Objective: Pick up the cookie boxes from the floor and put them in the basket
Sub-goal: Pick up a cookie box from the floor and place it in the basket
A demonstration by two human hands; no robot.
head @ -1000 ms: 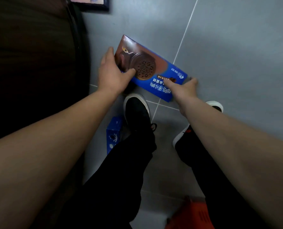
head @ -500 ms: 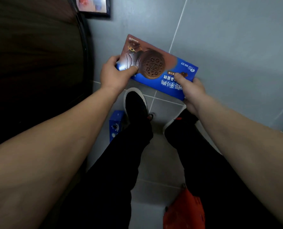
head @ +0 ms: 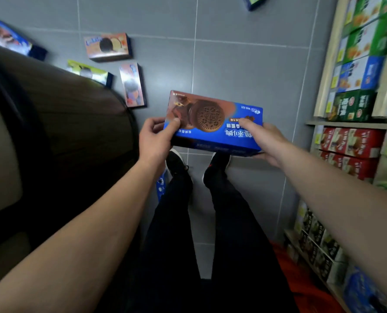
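Note:
A blue and brown cookie box [head: 213, 123] with a round chocolate biscuit printed on it is held flat above my feet. My left hand [head: 156, 137] grips its left end, thumb on top. Its right end sits in my right hand [head: 263, 141], thumb on the face and fingers underneath. Several more cookie boxes lie on the grey floor beyond: an orange one [head: 108, 48], a pinkish one [head: 132, 85], a yellow one [head: 88, 72] and a blue one [head: 7, 40] at far left. A small blue box [head: 161, 185] lies by my left leg. The red basket [head: 301, 281] shows partly at lower right, behind my right leg.
A dark round table edge [head: 79, 123] fills the left side. Shelves [head: 355, 123] stocked with green, blue and red boxes line the right. Another box [head: 254, 2] lies at the top edge. My black shoes [head: 176, 162] stand on grey floor tiles.
The box has come up off the floor, held in both hands, and now sits level. The view has risen and widened, bringing more floor boxes and the shelves into sight.

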